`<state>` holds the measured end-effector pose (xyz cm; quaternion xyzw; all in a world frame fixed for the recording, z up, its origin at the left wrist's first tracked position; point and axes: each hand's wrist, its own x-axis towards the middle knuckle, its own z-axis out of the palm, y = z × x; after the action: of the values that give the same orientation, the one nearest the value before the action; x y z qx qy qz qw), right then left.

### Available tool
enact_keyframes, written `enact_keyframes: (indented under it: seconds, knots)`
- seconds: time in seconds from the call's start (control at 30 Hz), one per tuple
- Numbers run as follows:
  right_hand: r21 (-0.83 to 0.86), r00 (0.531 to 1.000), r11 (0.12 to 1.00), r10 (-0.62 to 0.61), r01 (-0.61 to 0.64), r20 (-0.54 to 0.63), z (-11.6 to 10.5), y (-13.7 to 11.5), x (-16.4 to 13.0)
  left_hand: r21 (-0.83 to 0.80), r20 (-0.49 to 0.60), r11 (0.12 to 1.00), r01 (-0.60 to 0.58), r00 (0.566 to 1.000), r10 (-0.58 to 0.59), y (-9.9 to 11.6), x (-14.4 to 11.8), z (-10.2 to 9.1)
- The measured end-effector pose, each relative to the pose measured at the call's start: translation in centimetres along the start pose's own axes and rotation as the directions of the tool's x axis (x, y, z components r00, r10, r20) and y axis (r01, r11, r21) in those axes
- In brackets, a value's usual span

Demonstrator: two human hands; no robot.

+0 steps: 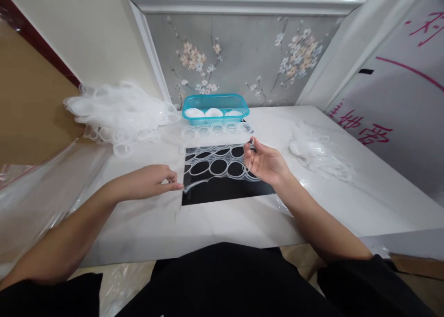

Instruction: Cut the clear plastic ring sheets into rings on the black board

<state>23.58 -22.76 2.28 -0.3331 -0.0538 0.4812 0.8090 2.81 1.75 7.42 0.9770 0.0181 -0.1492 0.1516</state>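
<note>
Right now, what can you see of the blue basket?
The blue basket looks like translucent plastic: rectangular, open-topped, with a rim and perforated front wall. It stands upright at the back of the white table, before the floral panel, holding white rounded pieces. Neither the left hand nor the right hand touches it.

Soft, fairly even light puts glare on the white table (222,225), edges stretched.

Red handwritten characters (373,134), among them 她 and 爱, stand on the pale right-hand panel (391,97).
</note>
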Motion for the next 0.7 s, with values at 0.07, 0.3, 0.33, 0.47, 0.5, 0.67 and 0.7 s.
enact_keyframes:
  seconds: [0.07,0.3,0.33,0.47,0.5,0.67,0.7]
  knots:
    - [-0.116,0.999,0.993,-0.022,0.02,-0.022,0.0,0.4,0.2,-0.028,0.051,1.0,0.008,0.999,-0.006,0.2,-0.6,0.5]
    - [-0.797,0.963,0.558,-0.25,0.23,0.102,-1.5,3.9,1.6,0.269,-0.288,0.963,-0.032,0.951,0.112,3.5,1.4,5.3]
    - [-0.846,0.954,0.47,-0.267,0.252,0.136,-1.6,4.4,1.7,0.302,-0.318,0.952,-0.055,0.935,0.155,4.1,1.9,6.1]
    - [-0.931,0.913,0.18,-0.322,0.317,0.249,-1.8,6.3,2.1,0.373,-0.274,0.91,-0.182,0.915,0.295,5.3,3.3,9.1]
    - [-0.935,0.905,0.137,-0.331,0.326,0.267,-1.8,6.6,2.1,0.389,-0.265,0.901,-0.193,0.913,0.31,5.4,3.5,9.7]
    - [-0.94,0.893,0.061,-0.336,0.336,0.298,-1.7,7.2,1.9,0.401,-0.273,0.892,-0.207,0.903,0.333,5.0,4.0,11.1]
    - [-0.943,0.897,0.056,-0.333,0.328,0.292,-1.6,7.2,1.8,0.393,-0.273,0.895,-0.209,0.903,0.331,4.9,4.1,11.2]
